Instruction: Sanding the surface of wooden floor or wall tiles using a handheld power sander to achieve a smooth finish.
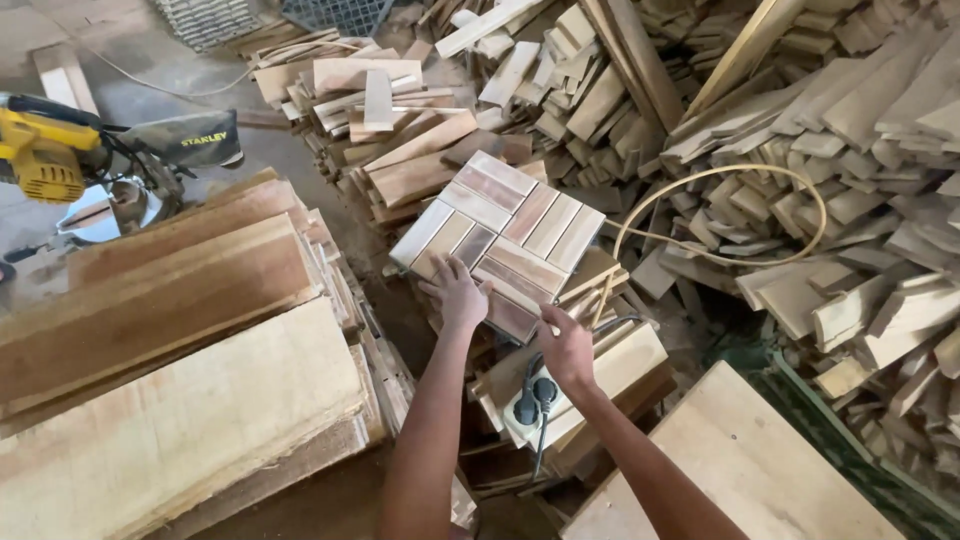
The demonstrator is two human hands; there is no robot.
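A square wooden tile (505,235) made of short slats in alternating directions lies tilted on a stack of similar tiles. My left hand (455,292) rests flat on its near-left corner. My right hand (566,348) grips its near edge, fingers curled around the rim. Both arms reach forward from the bottom of the head view. Just below my right wrist a black plug and cable (533,400) lie on a lower wooden piece (620,370).
Thick planks (180,330) are stacked at the left, with a yellow mitre saw (60,155) behind them. Heaps of short wood offcuts (850,150) fill the back and right. A thin bent strip (740,215) loops over them. A flat board (740,460) lies at lower right.
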